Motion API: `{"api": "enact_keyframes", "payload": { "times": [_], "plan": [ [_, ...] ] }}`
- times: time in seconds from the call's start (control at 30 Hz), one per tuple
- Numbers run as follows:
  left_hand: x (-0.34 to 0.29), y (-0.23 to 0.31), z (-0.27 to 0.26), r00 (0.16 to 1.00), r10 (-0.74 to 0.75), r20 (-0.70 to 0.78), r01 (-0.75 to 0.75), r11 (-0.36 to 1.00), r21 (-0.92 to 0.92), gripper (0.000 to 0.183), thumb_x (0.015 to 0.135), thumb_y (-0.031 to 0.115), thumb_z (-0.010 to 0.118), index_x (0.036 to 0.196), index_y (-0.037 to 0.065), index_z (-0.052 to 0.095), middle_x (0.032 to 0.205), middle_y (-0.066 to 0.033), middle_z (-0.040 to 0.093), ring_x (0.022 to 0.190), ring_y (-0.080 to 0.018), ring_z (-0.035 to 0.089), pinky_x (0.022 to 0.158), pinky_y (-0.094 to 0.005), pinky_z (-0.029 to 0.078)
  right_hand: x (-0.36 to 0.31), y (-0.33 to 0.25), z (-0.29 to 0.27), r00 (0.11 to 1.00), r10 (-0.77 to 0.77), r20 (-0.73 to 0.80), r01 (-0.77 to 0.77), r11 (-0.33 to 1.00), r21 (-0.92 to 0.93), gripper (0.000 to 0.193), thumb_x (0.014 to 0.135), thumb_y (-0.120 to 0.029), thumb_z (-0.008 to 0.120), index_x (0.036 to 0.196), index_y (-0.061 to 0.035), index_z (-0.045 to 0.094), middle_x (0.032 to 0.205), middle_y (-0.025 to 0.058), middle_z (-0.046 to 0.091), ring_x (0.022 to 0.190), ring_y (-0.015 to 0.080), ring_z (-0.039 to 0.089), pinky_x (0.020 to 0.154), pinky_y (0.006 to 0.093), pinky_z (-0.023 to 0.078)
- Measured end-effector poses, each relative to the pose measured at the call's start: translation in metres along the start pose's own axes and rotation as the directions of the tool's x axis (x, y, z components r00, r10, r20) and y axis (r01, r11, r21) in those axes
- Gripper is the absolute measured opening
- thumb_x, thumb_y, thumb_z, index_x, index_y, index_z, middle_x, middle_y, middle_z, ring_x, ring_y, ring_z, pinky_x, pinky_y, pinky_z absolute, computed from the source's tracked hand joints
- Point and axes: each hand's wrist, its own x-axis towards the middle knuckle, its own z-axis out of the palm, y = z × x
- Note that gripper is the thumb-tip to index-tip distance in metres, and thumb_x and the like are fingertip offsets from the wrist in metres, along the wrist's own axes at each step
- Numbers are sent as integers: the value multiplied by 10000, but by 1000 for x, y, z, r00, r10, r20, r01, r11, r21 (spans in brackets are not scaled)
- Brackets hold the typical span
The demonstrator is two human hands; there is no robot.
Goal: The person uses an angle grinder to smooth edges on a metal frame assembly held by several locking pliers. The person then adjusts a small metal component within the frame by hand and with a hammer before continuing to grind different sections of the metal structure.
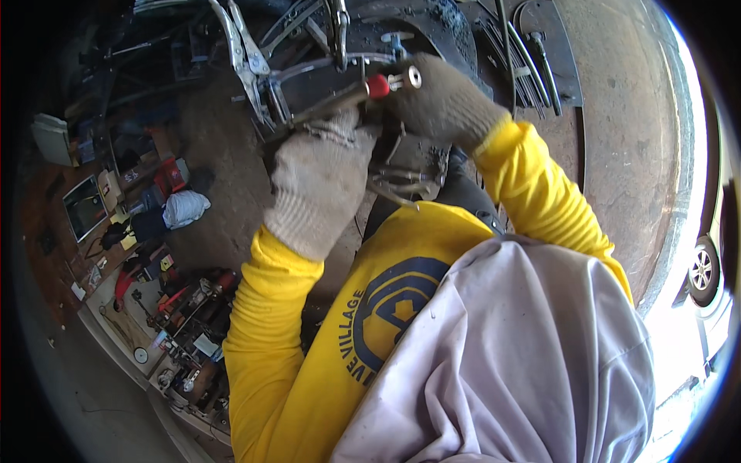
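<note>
Both my hands wear grey knit work gloves and are close together at the top centre. My left hand (320, 181) is closed, its fingers curled beneath a metal bar; what lies inside them is hidden. My right hand (448, 100) has its fingers wrapped round, at the end of a slim metal tool with a red collar (377, 86) and a round, hollow brass-coloured tip. Locking pliers (245, 62) stand just beyond my left hand, jaws down at the metalwork. A second clamp (340, 35) hangs farther to the right. A curved metal strip (320, 65) runs between them.
Several thin rods (509, 65) lie on a dark metal plate at the upper right, beside a hanging cable. Bent metal pieces (401, 181) sit below my hands, near my legs. On the left, a cluttered bench (197, 347) holds tools and parts. A vehicle wheel (702, 270) shows at the right.
</note>
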Motion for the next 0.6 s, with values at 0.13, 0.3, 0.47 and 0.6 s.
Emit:
{"api": "enact_keyframes", "payload": {
  "times": [0.13, 0.3, 0.47, 0.6],
  "plan": [
    [10, -5, 5, 990, 117, -74, -124, 987, -100, 213, 899, 72, 605, 1079, 116, 712, 1200, -131, 656, 1001, -312, 676, 816, -367, 587, 14, 23, 25, 985, -105, -138, 72, 972, -225, 246, 1007, -257, 562, 1123, -100, 712, 931, 112, 719, 823, 279, 699, 746, 350, 584],
    [-8, -7, -12, 928, 117, -355, -251, 899, -359, 276, 867, 15, 667, 1131, 84, 707, 1152, -117, 710, 983, -303, 706, 828, -357, 584, -26, 48, 4, 900, -292, -324, 246, 953, -175, 372, 873, -182, 665, 1237, -108, 686, 1013, 60, 700, 841, 203, 650, 676, 305, 510],
    [-76, 9, -10, 868, -30, -495, -266, 815, -516, 298, 889, 151, 717, 1187, 152, 725, 1163, -80, 705, 872, -222, 712, 747, -301, 591, -133, 70, 17, 756, -221, -616, 100, 969, -225, 275, 949, -118, 574, 1193, -60, 688, 856, 59, 648, 662, 164, 595, 596, 292, 486],
    [-103, 68, 26, 903, 64, -424, -358, 657, -664, 350, 893, 183, 719, 1239, 139, 685, 1153, -87, 700, 847, -236, 722, 682, -318, 592, -193, 30, 71, 756, 419, -503, -3, 770, 637, 235, 997, -210, 589, 1127, -44, 693, 781, 13, 629, 578, 88, 535, 515, 236, 412]
  ]
}}
